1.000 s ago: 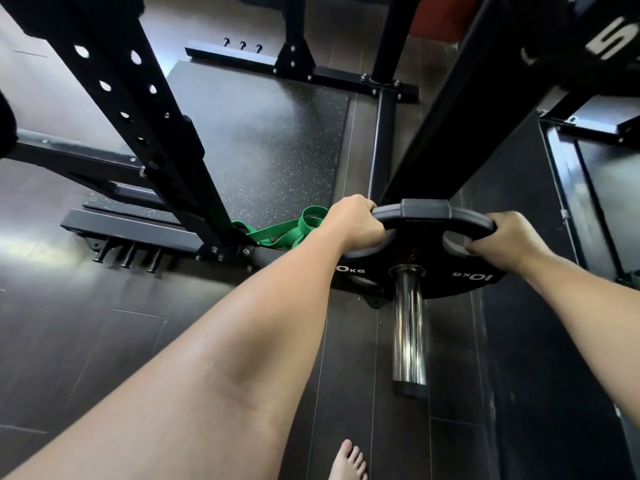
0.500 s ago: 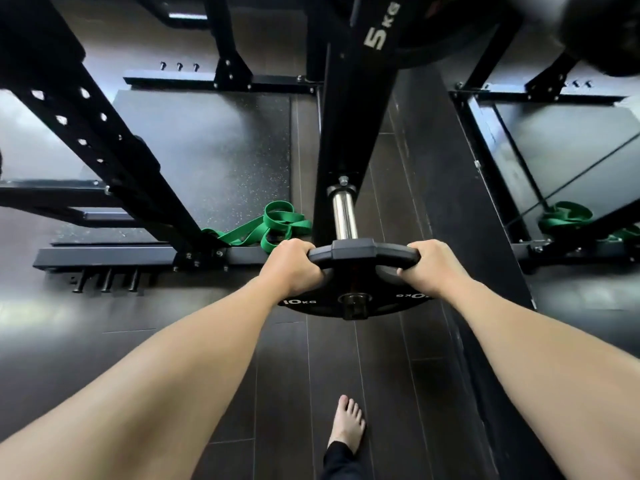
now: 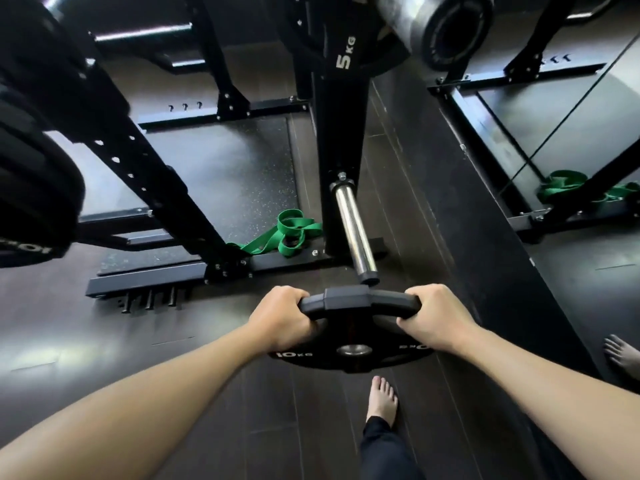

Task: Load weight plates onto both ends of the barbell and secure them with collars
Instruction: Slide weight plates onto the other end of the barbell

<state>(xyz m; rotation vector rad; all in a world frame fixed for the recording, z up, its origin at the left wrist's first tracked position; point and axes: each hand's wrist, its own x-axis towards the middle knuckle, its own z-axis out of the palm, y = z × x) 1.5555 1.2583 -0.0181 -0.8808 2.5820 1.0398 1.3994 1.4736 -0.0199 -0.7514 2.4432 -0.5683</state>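
Black 10 kg weight plate (image 3: 349, 344) held out in front, off the floor, just short of the end of the chrome barbell sleeve (image 3: 353, 226), not yet on it. Gripped at its upper rim from both sides: left hand (image 3: 282, 318) with fingers (image 3: 304, 332) curled through the left grip hole, right hand (image 3: 438, 317) with fingers (image 3: 407, 318) curled through the right one. Centre hole of the plate between and below the two hands. Green band (image 3: 289, 233) bunched at the foot of the rack (image 3: 152, 168). Bare foot (image 3: 382, 400) on the dark floor (image 3: 180, 386) below the plate.
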